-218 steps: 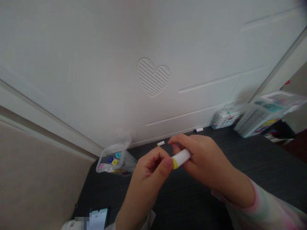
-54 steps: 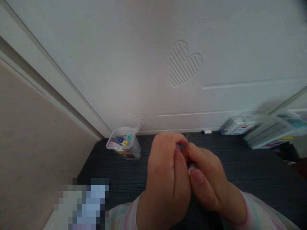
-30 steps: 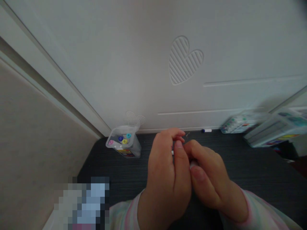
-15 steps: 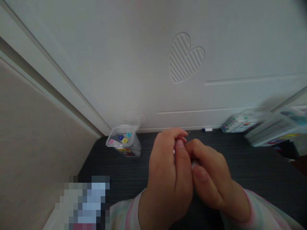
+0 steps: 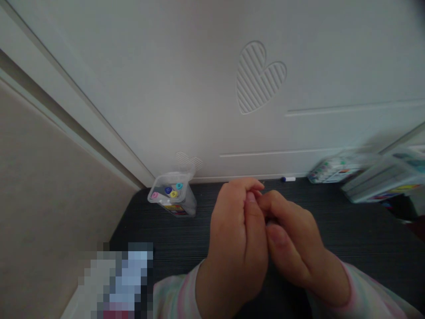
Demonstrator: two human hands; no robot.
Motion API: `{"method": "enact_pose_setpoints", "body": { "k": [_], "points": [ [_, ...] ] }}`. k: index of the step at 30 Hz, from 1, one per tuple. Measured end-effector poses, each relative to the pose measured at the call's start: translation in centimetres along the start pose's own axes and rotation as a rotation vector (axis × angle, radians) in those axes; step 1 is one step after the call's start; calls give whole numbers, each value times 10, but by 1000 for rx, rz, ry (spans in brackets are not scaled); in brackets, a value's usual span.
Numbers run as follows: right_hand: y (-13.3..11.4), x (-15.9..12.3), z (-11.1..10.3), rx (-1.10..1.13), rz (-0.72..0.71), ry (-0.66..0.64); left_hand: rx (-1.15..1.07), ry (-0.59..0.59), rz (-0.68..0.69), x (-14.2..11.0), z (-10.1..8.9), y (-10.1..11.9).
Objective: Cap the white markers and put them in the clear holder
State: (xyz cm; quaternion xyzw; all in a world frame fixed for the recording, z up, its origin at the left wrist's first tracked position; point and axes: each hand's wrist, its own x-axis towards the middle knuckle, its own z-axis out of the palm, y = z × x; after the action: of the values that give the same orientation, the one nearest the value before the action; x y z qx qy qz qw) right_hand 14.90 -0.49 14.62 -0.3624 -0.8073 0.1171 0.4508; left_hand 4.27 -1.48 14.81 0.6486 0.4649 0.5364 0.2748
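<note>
My left hand (image 5: 234, 239) and my right hand (image 5: 294, 248) are pressed together above the dark ribbed surface (image 5: 348, 235), both with fingers curled shut. They close around a white marker that is almost wholly hidden between the fingers now. The fingertips of both hands meet at the top, near the base of the white door. Pastel striped sleeves cover both wrists.
A clear tub of markers (image 5: 171, 198) with coloured caps stands left of the hands by the door. A loose blue-capped marker (image 5: 288, 179) lies along the door's foot. Clear marker boxes (image 5: 375, 177) sit at the right. The white door (image 5: 166, 88) has a heart relief.
The hands have closed tighter together and shifted slightly right. The white bit of marker that showed between them half a second ago is now covered.
</note>
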Motion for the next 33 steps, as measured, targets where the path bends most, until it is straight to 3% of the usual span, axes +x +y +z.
{"method": "enact_pose_setpoints", "body": {
  "k": [13, 18, 24, 29, 33],
  "points": [
    [4, -4, 4, 59, 14, 37, 9, -34, -1, 0, 0, -1],
    [0, -1, 1, 34, 22, -33, 24, -34, 14, -1, -2, 0],
    [0, -2, 1, 32, 38, -35, 165, -23, 62, 4, -7, -1],
    [4, -4, -3, 36, 30, -24, 550, 84, 123, 17, -41, -2],
    [8, -5, -8, 83, 59, 0, 843, 214, -72, 27, -89, -12]
  ]
}}
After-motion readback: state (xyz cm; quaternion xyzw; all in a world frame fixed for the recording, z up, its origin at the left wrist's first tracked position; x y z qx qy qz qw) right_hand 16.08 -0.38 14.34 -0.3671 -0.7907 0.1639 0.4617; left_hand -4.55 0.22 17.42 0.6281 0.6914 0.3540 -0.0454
